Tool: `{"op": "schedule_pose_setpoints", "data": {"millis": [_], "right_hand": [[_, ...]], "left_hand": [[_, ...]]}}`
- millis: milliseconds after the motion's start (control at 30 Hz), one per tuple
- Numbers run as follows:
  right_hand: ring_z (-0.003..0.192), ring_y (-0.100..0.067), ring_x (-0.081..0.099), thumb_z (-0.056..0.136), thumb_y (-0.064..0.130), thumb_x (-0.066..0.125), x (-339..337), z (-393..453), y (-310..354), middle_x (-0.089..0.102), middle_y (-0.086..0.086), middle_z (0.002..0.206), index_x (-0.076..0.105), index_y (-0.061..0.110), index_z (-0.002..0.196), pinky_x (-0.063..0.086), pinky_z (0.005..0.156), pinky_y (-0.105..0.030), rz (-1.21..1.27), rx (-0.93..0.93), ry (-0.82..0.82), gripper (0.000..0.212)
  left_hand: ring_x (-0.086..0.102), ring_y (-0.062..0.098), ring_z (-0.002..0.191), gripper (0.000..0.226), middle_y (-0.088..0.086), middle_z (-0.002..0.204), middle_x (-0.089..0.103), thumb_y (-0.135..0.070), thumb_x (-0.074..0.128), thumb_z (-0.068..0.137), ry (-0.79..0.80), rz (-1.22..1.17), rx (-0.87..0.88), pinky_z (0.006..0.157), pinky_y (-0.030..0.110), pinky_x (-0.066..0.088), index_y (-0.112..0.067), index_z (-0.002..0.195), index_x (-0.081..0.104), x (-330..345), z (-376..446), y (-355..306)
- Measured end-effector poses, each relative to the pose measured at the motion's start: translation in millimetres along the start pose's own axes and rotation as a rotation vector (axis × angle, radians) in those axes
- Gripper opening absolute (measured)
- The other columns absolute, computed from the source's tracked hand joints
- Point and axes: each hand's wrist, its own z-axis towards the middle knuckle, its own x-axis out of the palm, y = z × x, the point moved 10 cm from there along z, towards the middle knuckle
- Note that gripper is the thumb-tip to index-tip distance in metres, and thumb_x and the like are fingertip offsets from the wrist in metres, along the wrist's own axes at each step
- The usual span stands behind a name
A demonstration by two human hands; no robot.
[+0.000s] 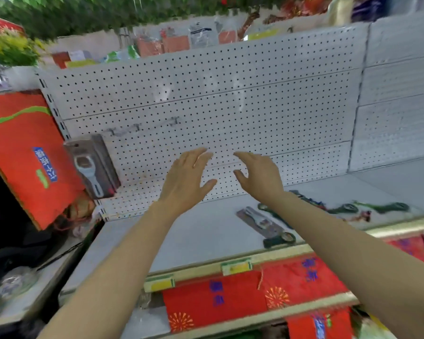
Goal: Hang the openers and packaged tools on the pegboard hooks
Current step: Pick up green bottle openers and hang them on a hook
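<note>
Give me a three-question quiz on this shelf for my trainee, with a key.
1. True or false: the left hand holds a tool.
2. Where is the hung packaged opener? A) pegboard's left edge B) its right edge
3. Fill in: the loose openers lie on the ____.

Key: 1 false, both it and the right hand are empty. 2 A. 3 shelf.

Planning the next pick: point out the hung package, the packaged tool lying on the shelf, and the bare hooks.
Hung package (93,167), head view, its front.
Packaged tool on shelf (261,222), head view, card middle.
Bare hooks (137,127), head view, middle hook.
</note>
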Motion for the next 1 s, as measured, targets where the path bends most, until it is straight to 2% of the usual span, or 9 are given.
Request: {"op": "schedule_pose_setpoints", "data": {"millis": [100,267,333,500,567,667,833,1000], "right_hand": [[0.109,-0.034,0.061,0.092,0.027,0.060,-25.3,-26.5,-64.6,0.065,-0.009,0.126,0.053,0.013,0.137,0.043,0.094,-0.042,-0.086,0.051,0.042,0.047],[0.111,-0.033,0.061,0.093,0.024,0.059,-55.9,-64.9,-152.6,0.064,-0.012,0.127,0.053,0.011,0.136,0.043,0.096,-0.043,-0.173,0.133,0.082,0.046],[0.109,-0.033,0.063,0.091,0.022,0.062,-62.0,-76.6,-182.6,0.066,-0.013,0.125,0.055,0.010,0.134,0.045,0.095,-0.043,-0.198,0.154,0.068,0.045],[0.098,-0.034,0.067,0.082,0.014,0.071,-60.9,-98.4,-252.6,0.071,-0.014,0.113,0.063,0.006,0.124,0.047,0.090,-0.044,-0.264,0.218,0.052,0.043],[0.096,-0.034,0.068,0.081,0.013,0.072,-58.0,-106.0,-277.9,0.071,-0.014,0.111,0.064,0.005,0.122,0.048,0.089,-0.044,-0.290,0.249,0.067,0.044],[0.093,-0.035,0.069,0.078,0.012,0.075,-55.8,-115.2,-314.3,0.072,-0.015,0.109,0.065,0.005,0.121,0.051,0.086,-0.045,-0.317,0.288,0.080,0.044],[0.094,-0.033,0.068,0.080,0.013,0.073,-46.5,-127.0,-368.6,0.072,-0.013,0.109,0.063,0.006,0.123,0.050,0.089,-0.045,-0.342,0.375,0.136,0.045],[0.099,-0.033,0.067,0.082,0.015,0.072,-30.0,-142.1,-405.5,0.072,-0.012,0.110,0.063,0.009,0.124,0.050,0.090,-0.044,-0.361,0.406,0.200,0.044]], "left_hand": [[0.035,0.029,0.141,0.061,0.005,0.156,0.038,-0.039,0.064,0.093,0.127,-0.067,0.039,0.113,0.048,0.034,-0.016,0.147,0.044,45.5,16.6,-55.6],[0.027,0.027,0.146,0.064,0.002,0.162,0.028,-0.037,0.060,0.096,0.365,-0.064,0.083,0.116,0.041,0.027,-0.020,0.152,0.036,127.5,25.7,-112.9],[0.026,0.026,0.146,0.066,0.002,0.163,0.025,-0.034,0.060,0.095,0.488,0.008,0.113,0.116,0.039,0.027,-0.020,0.153,0.033,160.7,26.9,-124.9],[0.034,0.024,0.142,0.063,0.000,0.158,0.034,-0.015,0.062,0.090,0.690,0.150,0.237,0.112,0.040,0.032,-0.022,0.149,0.040,232.1,28.0,-138.2],[0.037,0.023,0.140,0.064,-0.002,0.157,0.036,-0.015,0.063,0.090,0.779,0.203,0.296,0.109,0.039,0.034,-0.024,0.149,0.040,262.8,27.7,-136.7],[0.041,0.023,0.135,0.076,-0.002,0.154,0.038,-0.020,0.078,0.080,0.919,0.245,0.373,0.104,0.038,0.037,-0.028,0.146,0.042,303.8,26.3,-134.7],[0.045,0.020,0.130,0.088,-0.007,0.147,0.044,-0.024,0.087,0.070,1.011,0.212,0.449,0.104,0.039,0.040,-0.034,0.144,0.040,350.7,19.2,-133.7],[0.048,0.016,0.128,0.085,-0.013,0.145,0.048,-0.028,0.087,0.068,1.014,0.164,0.497,0.105,0.038,0.040,-0.040,0.139,0.042,376.7,18.9,-135.5]]}}
